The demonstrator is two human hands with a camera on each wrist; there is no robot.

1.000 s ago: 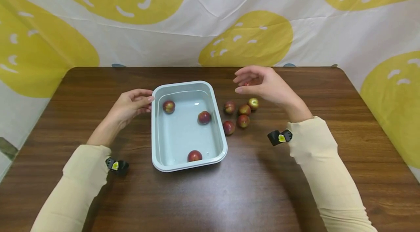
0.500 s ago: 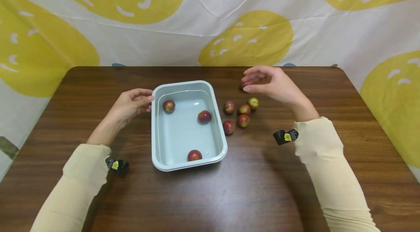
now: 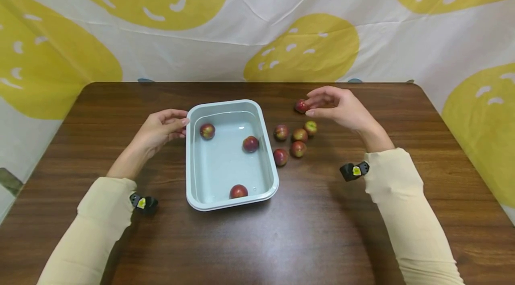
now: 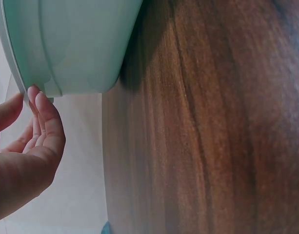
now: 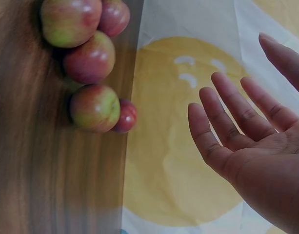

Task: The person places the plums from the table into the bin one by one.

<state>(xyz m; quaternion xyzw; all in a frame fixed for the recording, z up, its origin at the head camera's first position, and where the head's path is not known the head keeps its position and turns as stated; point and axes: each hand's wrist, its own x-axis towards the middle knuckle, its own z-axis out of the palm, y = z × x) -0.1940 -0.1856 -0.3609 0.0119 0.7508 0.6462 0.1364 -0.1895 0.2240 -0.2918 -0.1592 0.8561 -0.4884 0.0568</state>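
At the tub's far left side, my left hand (image 3: 162, 130) pinches the rim of a pale blue-green plastic tub (image 3: 192, 159). The left wrist view shows the thumb (image 4: 8, 113) and fingers on either side of that rim. Inside the tub lie three red plums, one upper left (image 3: 207, 131), one by the right wall (image 3: 251, 144), one near the front (image 3: 238, 191). My right hand (image 3: 338, 106) holds nothing; its fingers are spread and relaxed in the right wrist view. Its fingertips are right beside a dark red plum (image 3: 301, 106) on the table.
Several more plums cluster right of the tub, among them a greenish one (image 3: 310, 128) and one against the tub's right side (image 3: 280, 157). The brown wooden table (image 3: 257, 244) ends at the back against a white cloth (image 3: 181, 57) with yellow prints.
My right hand has let go of a plum at the back of the table and drawn away to the right. My left hand and the tub have stayed put.
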